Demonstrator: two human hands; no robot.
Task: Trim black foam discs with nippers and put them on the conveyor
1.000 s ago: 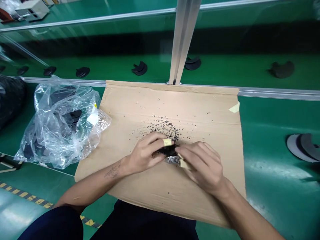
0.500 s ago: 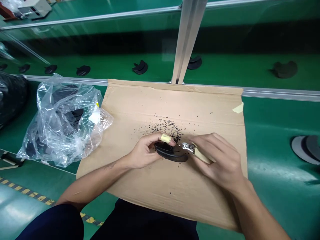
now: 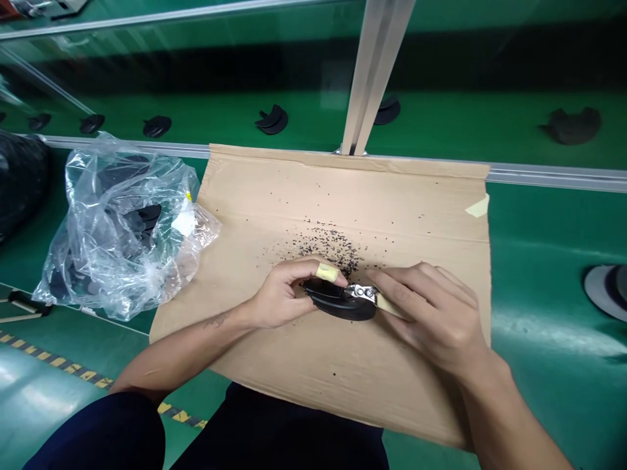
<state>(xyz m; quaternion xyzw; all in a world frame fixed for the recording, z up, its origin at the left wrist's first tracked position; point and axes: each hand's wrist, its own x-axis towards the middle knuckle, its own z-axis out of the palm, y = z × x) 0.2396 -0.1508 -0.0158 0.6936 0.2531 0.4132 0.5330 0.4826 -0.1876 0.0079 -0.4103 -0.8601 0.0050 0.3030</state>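
Observation:
Between the thumb and fingers of my left hand (image 3: pixel 284 294) is a black curved part (image 3: pixel 340 305), round-edged and layered, held above the cardboard sheet (image 3: pixel 304 365). Yellow tape wraps one digit of that hand. My right hand (image 3: pixel 435 310) is closed around a pair of cutting pliers (image 3: pixel 363 293) with light-coloured handles; their metal jaws lie over the part's inner edge, close to my left fingertip. Whether the blades are closed on any material is too small to tell. Many tiny black scraps (image 3: pixel 333 245) lie scattered on the cardboard behind the part.
To the left lies a clear plastic bag (image 3: pixel 122 241) with black parts inside, beside a black bag (image 3: pixel 22 183). Similar black parts (image 3: pixel 272 120) sit in a row on the green belt beyond a metal rail. A metal post (image 3: pixel 377 78) rises behind the cardboard. A grey-black object (image 3: pixel 610 290) is at right.
The pliers have moved left, so their jaws now lie over the black part instead of just beside it. My left hand keeps its hold. The view has shifted slightly.

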